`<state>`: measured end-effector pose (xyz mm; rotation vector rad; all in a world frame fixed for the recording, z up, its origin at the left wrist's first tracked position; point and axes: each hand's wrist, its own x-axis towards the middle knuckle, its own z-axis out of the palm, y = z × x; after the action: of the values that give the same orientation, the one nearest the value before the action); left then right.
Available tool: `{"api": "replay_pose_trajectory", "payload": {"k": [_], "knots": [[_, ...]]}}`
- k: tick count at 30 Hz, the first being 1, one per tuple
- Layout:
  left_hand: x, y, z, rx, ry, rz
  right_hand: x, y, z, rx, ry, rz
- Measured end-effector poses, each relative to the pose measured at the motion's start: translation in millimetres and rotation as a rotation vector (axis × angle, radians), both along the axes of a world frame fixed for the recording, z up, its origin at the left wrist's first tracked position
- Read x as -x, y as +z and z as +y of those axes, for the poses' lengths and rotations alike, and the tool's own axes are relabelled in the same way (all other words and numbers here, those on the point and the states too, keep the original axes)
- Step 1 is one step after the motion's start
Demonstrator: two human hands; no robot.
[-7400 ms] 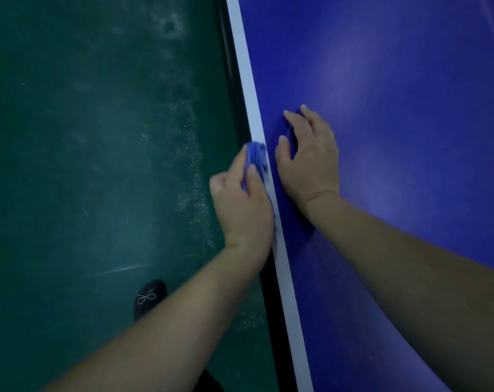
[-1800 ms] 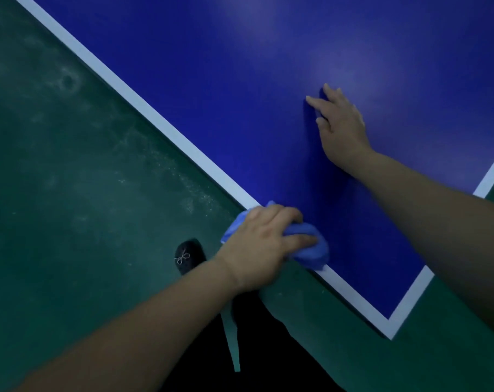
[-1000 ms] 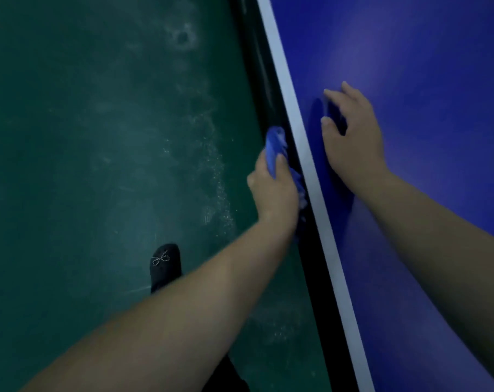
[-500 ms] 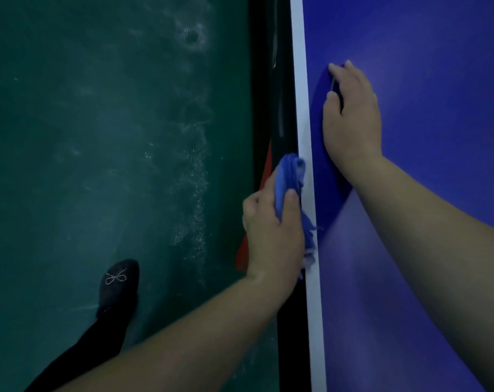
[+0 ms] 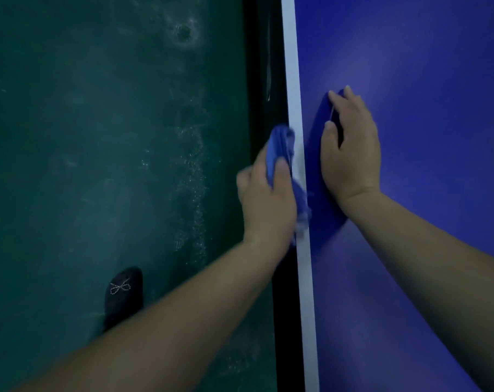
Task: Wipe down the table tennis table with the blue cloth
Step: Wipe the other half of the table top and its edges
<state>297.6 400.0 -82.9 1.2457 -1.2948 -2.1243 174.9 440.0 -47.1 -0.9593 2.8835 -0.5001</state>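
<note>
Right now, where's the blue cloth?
The blue cloth is gripped in the left hand, against the table's white edge line, beside the right hand.

The scene is dim and murky. A soft sheen lies on the blue table (image 5: 410,66) above the right hand (image 5: 349,148), which casts a dark shadow leftward. The cloth (image 5: 281,148) is motion-blurred; the floor (image 5: 84,137) shows faint glints.

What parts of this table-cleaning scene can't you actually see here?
Only the head view:
- Cloth: mostly hidden inside the left hand; motion blurs its ends.
- Table: cut off by the picture's top, right and bottom edges; its side is lost in shadow.
- Right hand: palm hidden underneath.
- Shoe: heel hidden behind the left arm.
</note>
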Motion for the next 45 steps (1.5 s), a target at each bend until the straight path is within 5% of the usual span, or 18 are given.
{"api": "replay_pose_trajectory", "payload": {"k": [4, 9, 15, 18, 23, 26, 29, 32, 38, 42, 45], "knots": [[58, -14, -69, -0.02, 0.008, -0.095, -1, 0, 0, 0.0, 0.002, 0.011], [10, -7, -19, -0.187, -0.043, -0.139, -1, 1, 0, -0.013, -0.008, 0.014], [60, 13, -70, -0.014, -0.002, -0.051, 0, 1, 0, -0.019, -0.01, 0.012], [89, -1, -101, -0.08, 0.034, -0.144, 0, 0, 0, -0.013, -0.007, 0.017], [32, -2, -37, -0.126, -0.018, -0.259, 0, 0, 0, 0.008, 0.01, 0.022], [16, 5, -15, 0.014, 0.001, -0.155, 0, 0, 0, 0.006, 0.008, 0.018], [19, 26, -15, 0.477, -0.04, -0.094, 3, 2, 0, 0.021, 0.005, -0.007], [46, 27, -39, 0.785, -0.126, -0.241, 4, 1, 1, 0.025, 0.005, -0.001], [109, 33, -96, 0.483, 0.012, -0.145, 3, -1, 2, 0.012, 0.02, 0.008], [51, 27, -30, 0.73, -0.069, -0.277, 5, -1, 2, 0.009, 0.015, -0.013], [39, 21, -14, 0.708, -0.065, -0.283, 5, 0, 2, 0.013, 0.012, -0.036]]}}
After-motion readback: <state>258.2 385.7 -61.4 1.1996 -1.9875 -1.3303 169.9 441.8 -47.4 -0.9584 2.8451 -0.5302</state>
